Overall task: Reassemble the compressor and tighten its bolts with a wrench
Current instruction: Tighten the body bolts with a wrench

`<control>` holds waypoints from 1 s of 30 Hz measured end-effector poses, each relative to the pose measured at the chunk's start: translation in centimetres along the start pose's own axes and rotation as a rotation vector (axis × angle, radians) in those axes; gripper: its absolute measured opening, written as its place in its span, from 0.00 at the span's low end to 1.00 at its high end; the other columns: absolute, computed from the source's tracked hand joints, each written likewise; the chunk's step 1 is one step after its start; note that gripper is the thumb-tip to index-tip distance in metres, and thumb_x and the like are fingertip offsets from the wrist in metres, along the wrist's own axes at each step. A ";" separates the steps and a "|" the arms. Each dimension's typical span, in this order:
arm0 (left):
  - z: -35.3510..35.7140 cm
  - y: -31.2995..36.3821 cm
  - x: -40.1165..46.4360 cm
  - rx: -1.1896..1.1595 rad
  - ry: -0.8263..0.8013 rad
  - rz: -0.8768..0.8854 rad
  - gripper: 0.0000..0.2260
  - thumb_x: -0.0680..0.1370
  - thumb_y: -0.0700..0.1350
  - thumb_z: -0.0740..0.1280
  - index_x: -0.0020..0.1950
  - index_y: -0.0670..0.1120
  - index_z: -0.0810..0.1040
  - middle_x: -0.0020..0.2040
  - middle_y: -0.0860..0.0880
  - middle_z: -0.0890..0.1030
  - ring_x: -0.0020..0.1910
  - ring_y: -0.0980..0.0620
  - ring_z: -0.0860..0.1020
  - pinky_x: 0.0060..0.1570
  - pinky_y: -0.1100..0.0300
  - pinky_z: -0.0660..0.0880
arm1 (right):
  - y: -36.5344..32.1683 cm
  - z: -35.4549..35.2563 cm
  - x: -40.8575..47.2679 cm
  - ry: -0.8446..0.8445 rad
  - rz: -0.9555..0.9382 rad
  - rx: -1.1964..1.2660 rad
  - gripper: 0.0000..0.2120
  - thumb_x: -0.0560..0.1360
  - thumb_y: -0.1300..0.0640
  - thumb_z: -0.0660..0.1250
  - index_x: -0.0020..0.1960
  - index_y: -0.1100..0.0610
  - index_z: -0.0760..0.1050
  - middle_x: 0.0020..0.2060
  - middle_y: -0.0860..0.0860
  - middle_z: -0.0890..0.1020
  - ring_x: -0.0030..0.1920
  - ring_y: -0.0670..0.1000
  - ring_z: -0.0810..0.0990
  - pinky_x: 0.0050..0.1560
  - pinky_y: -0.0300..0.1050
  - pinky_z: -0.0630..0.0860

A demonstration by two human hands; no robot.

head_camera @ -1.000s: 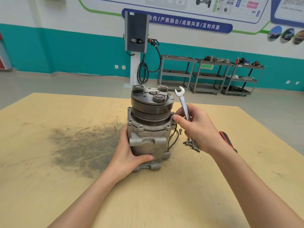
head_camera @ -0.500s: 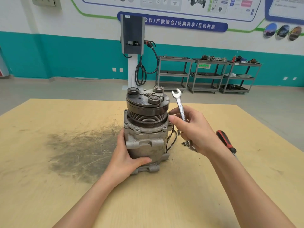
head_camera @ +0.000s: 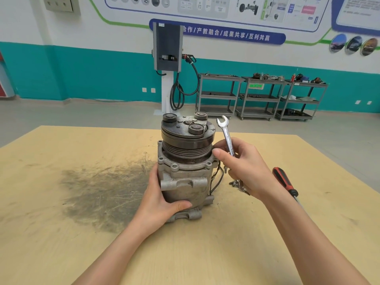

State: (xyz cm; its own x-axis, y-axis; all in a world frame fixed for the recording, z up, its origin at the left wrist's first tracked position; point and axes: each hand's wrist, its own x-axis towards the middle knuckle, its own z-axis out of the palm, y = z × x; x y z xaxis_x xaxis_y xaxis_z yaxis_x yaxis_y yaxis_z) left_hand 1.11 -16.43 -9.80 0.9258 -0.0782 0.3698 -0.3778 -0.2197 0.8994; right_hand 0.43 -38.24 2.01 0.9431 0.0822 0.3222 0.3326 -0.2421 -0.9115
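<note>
The grey compressor (head_camera: 185, 182) stands upright on the wooden table (head_camera: 61, 233), its dark pulley and clutch (head_camera: 187, 138) on top. My left hand (head_camera: 162, 198) grips the lower left of its body, thumb across the front. My right hand (head_camera: 244, 167) holds a silver open-end wrench (head_camera: 225, 132) upright, jaw at the top, just right of the pulley. Its thumb reaches toward the flange at the compressor's right side. Loose bolts (head_camera: 236, 184) lie on the table behind my right hand, partly hidden.
A red and black screwdriver (head_camera: 284, 182) lies on the table right of my right wrist. A dark smudge (head_camera: 102, 192) covers the table left of the compressor. Beyond the table stand a charging post (head_camera: 167, 58) and metal carts (head_camera: 261, 97).
The view has tilted slightly; both hands keep their hold. My right hand with the wrench stays beside the pulley, barely shifted.
</note>
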 end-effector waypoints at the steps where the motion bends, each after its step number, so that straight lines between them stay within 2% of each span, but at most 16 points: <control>1: 0.0 0.1 0.0 -0.005 -0.002 -0.004 0.54 0.60 0.47 0.83 0.77 0.51 0.53 0.59 0.80 0.66 0.64 0.74 0.67 0.67 0.66 0.66 | 0.1 0.0 0.0 -0.005 -0.004 0.004 0.04 0.77 0.57 0.70 0.49 0.58 0.78 0.30 0.45 0.75 0.23 0.41 0.66 0.24 0.31 0.61; 3: 0.0 0.4 -0.1 -0.026 -0.006 -0.016 0.55 0.58 0.51 0.82 0.77 0.52 0.53 0.62 0.77 0.67 0.65 0.71 0.68 0.68 0.61 0.66 | 0.3 0.4 0.0 0.011 -0.021 0.018 0.02 0.77 0.61 0.69 0.48 0.59 0.78 0.32 0.50 0.77 0.23 0.40 0.67 0.24 0.31 0.63; 5: 0.0 0.5 -0.1 -0.039 -0.012 -0.020 0.56 0.57 0.53 0.81 0.77 0.52 0.54 0.62 0.75 0.69 0.65 0.70 0.69 0.68 0.61 0.66 | 0.6 0.8 0.2 0.066 -0.029 0.039 0.04 0.76 0.61 0.71 0.44 0.60 0.76 0.31 0.50 0.76 0.23 0.40 0.68 0.25 0.30 0.64; 7: 0.0 0.5 -0.1 -0.032 -0.010 -0.020 0.54 0.59 0.49 0.82 0.77 0.52 0.54 0.60 0.76 0.69 0.64 0.71 0.69 0.67 0.63 0.66 | 0.8 1.1 0.2 0.099 -0.001 0.089 0.08 0.74 0.60 0.73 0.42 0.59 0.73 0.29 0.48 0.76 0.23 0.40 0.66 0.25 0.31 0.63; 11: 0.0 0.4 -0.1 -0.024 -0.001 -0.024 0.53 0.60 0.44 0.83 0.77 0.53 0.54 0.59 0.77 0.69 0.64 0.72 0.69 0.65 0.67 0.67 | 1.0 0.8 -0.1 0.002 0.032 0.307 0.09 0.72 0.57 0.71 0.47 0.60 0.75 0.28 0.45 0.74 0.27 0.45 0.60 0.22 0.35 0.58; 14: 0.0 0.4 -0.1 -0.017 -0.003 -0.031 0.52 0.61 0.43 0.83 0.77 0.52 0.55 0.59 0.77 0.69 0.63 0.72 0.69 0.65 0.66 0.67 | 1.3 0.6 -0.2 0.019 0.022 0.332 0.01 0.78 0.62 0.66 0.48 0.60 0.76 0.29 0.48 0.68 0.30 0.48 0.58 0.23 0.36 0.57; 16: 0.0 0.5 -0.1 -0.014 -0.002 -0.037 0.51 0.61 0.43 0.83 0.76 0.51 0.56 0.58 0.77 0.69 0.63 0.72 0.69 0.66 0.67 0.67 | 1.3 0.7 -0.2 0.033 0.014 0.324 0.02 0.78 0.63 0.66 0.46 0.60 0.75 0.30 0.49 0.69 0.29 0.48 0.58 0.23 0.37 0.56; 19: 0.1 0.8 -0.1 -0.013 0.002 -0.045 0.52 0.61 0.42 0.82 0.77 0.51 0.55 0.58 0.79 0.68 0.63 0.73 0.69 0.62 0.75 0.66 | 1.0 1.1 -0.3 0.071 -0.013 0.282 0.05 0.76 0.62 0.69 0.44 0.59 0.73 0.30 0.51 0.73 0.26 0.46 0.60 0.22 0.37 0.57; 22: 0.1 1.0 -0.3 -0.024 0.002 -0.059 0.52 0.61 0.42 0.83 0.77 0.51 0.54 0.60 0.76 0.69 0.64 0.71 0.69 0.67 0.66 0.67 | 1.1 1.4 -0.3 0.082 -0.031 0.256 0.05 0.76 0.62 0.69 0.45 0.58 0.73 0.28 0.45 0.75 0.25 0.46 0.60 0.22 0.36 0.58; 24: 0.0 1.1 -0.3 -0.027 0.004 -0.059 0.52 0.61 0.42 0.82 0.77 0.52 0.54 0.60 0.75 0.69 0.64 0.70 0.69 0.67 0.65 0.67 | 1.4 1.3 -0.4 0.052 -0.020 0.318 0.02 0.77 0.62 0.67 0.49 0.58 0.75 0.28 0.44 0.74 0.27 0.47 0.59 0.22 0.36 0.57; 26: 0.0 1.2 -0.3 -0.023 0.001 -0.058 0.52 0.61 0.43 0.83 0.77 0.53 0.55 0.61 0.74 0.70 0.65 0.69 0.69 0.67 0.65 0.68 | 1.6 1.2 -0.5 0.056 -0.008 0.344 0.03 0.78 0.63 0.66 0.51 0.59 0.76 0.30 0.48 0.73 0.28 0.48 0.58 0.23 0.37 0.56; 28: 0.0 1.1 -0.3 -0.028 -0.005 -0.060 0.52 0.60 0.45 0.83 0.76 0.54 0.56 0.61 0.72 0.71 0.64 0.69 0.70 0.66 0.63 0.68 | 1.7 1.3 -0.5 0.084 -0.007 0.321 0.02 0.78 0.63 0.66 0.50 0.60 0.77 0.34 0.56 0.70 0.27 0.48 0.59 0.23 0.38 0.57; 30: 0.0 1.3 -0.4 -0.034 -0.008 -0.064 0.52 0.60 0.46 0.82 0.76 0.54 0.56 0.61 0.72 0.71 0.64 0.69 0.70 0.66 0.62 0.68 | 1.7 1.6 -0.5 0.115 -0.021 0.284 0.01 0.77 0.63 0.68 0.47 0.60 0.76 0.33 0.57 0.70 0.25 0.46 0.60 0.23 0.37 0.58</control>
State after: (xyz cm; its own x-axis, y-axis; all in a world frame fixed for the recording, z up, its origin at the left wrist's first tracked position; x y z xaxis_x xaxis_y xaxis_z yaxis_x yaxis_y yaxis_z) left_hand 0.29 -16.68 -8.81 0.9480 -0.0728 0.3097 -0.3180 -0.1915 0.9285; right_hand 0.55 -37.15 -0.10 0.9350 -0.0293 0.3535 0.3545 0.0400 -0.9342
